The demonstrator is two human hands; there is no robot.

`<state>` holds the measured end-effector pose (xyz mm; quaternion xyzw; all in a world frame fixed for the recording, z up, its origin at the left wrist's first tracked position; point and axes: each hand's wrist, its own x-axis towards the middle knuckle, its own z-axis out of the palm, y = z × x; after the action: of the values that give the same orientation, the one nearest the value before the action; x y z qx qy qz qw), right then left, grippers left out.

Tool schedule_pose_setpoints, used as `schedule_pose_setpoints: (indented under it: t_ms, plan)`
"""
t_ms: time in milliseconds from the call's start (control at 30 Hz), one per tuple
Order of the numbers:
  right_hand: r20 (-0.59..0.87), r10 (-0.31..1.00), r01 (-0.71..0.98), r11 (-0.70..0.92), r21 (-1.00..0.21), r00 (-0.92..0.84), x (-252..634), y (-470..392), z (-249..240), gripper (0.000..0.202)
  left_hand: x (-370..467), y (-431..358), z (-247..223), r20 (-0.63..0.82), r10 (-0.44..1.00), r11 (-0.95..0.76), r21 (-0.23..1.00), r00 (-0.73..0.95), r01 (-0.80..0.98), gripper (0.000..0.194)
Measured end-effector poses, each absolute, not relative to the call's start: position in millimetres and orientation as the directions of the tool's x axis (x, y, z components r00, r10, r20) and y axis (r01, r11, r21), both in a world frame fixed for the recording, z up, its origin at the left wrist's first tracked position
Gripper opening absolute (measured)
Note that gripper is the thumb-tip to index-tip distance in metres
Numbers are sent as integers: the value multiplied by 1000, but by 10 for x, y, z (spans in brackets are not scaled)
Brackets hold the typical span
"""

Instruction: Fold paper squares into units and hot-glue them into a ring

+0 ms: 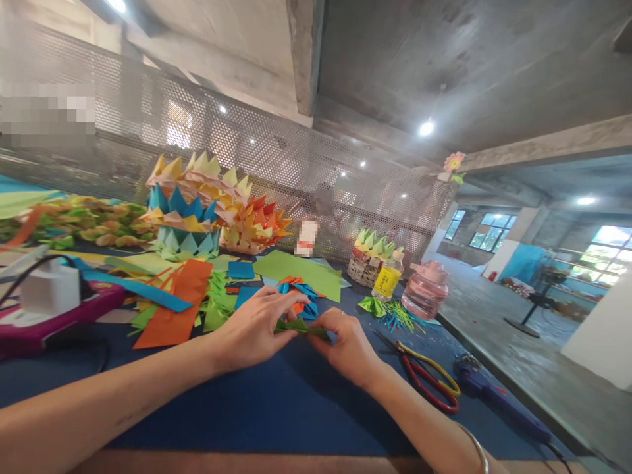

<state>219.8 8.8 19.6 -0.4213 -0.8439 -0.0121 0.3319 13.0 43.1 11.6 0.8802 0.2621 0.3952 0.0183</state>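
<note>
My left hand (254,324) pinches a small folded green paper (295,325) between thumb and fingers. Its other end is in the closed fingertips of my right hand (349,343), which partly hide it. Just behind the hands sits a folded blue and orange paper piece (310,304), partly covered by my left fingers. Beyond it lie large green paper sheets (301,268). Left of my left hand is an orange paper strip (172,309) beside crumpled green paper cuttings (220,296).
Scissors (429,378) and a blue glue gun (501,398) lie at the right. A yellow-labelled bottle (386,282), a pink water bottle (424,291) and several folded-paper crowns (187,214) stand farther back. A pink power strip (99,304) lies left. A perforated screen (266,158) borders the table.
</note>
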Motion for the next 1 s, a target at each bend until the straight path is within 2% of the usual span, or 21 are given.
schedule_pose_setpoints:
  t_ms: [67,200,667,1000]
  plan:
    - [573,688,715,658,-235,-445,2189,84,189,9,133,426,116,663,478,-862,229,576,452,37]
    - [574,652,697,693,-185,-496,2168,76,167,10,139,416,111,618,454,-880,198,641,432,5]
    - [548,597,658,745,-106,-587,2112,19,139,10,177,356,57,662,413,-891,153,625,427,16]
    - [555,619,675,726,-133,-556,2137,55,160,6,160,375,94,659,444,-865,137,607,483,16]
